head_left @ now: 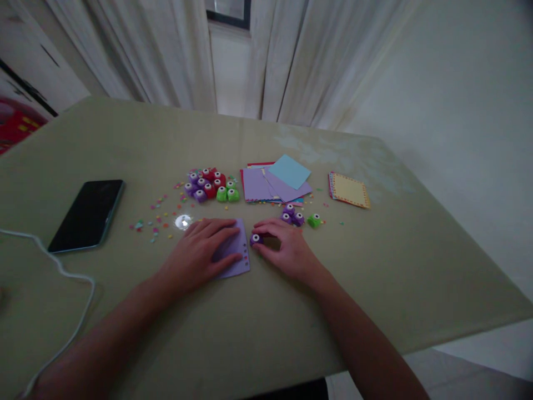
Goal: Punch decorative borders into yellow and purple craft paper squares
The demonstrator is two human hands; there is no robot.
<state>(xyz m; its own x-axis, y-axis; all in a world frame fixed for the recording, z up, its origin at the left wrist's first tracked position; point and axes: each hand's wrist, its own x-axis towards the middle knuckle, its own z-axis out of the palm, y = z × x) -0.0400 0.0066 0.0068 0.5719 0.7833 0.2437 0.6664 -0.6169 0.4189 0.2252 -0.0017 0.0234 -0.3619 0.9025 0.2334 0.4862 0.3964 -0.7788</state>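
Note:
My left hand [202, 250] lies flat, fingers spread, on a lilac paper sheet [236, 261] and holds it down on the table. A row of small holes runs along the sheet's right edge. My right hand [283, 247] is curled around a small purple paper punch [255, 239] at that edge, thumb and fingers closed on it. Just beyond my right hand sit two more purple punches [292, 214] and a green punch [314, 220].
A cluster of red, purple and green punches [211, 185] lies behind my left hand amid scattered confetti [156, 219]. A stack of coloured papers [277, 180] and a bordered yellow pad [348, 189] lie further back. A black phone [88, 214] and white cable [62, 272] lie left on the table [416, 266].

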